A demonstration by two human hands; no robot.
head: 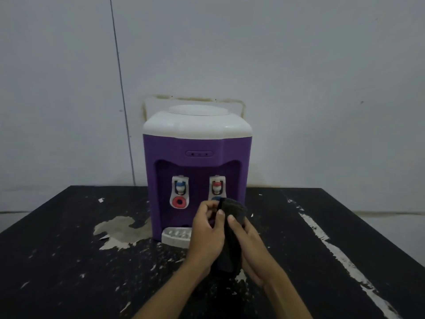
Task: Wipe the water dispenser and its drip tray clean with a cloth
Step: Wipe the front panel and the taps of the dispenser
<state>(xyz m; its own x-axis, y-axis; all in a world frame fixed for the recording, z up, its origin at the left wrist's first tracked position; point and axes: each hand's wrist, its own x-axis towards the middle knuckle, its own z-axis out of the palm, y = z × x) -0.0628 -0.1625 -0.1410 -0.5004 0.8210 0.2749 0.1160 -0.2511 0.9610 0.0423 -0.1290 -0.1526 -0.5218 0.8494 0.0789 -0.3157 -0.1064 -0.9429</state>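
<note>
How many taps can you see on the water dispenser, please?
2. The left tap, with a blue lever, and the right tap, with a red lever, sit side by side in the recess of the water dispenser. The dark cloth hides the right tap's lower part.

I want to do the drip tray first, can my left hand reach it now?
Probably yes. The drip tray sits right beside the left hand, at the foot of the dispenser, nothing between them. Both that hand and the right hand grip the cloth, though.
</note>
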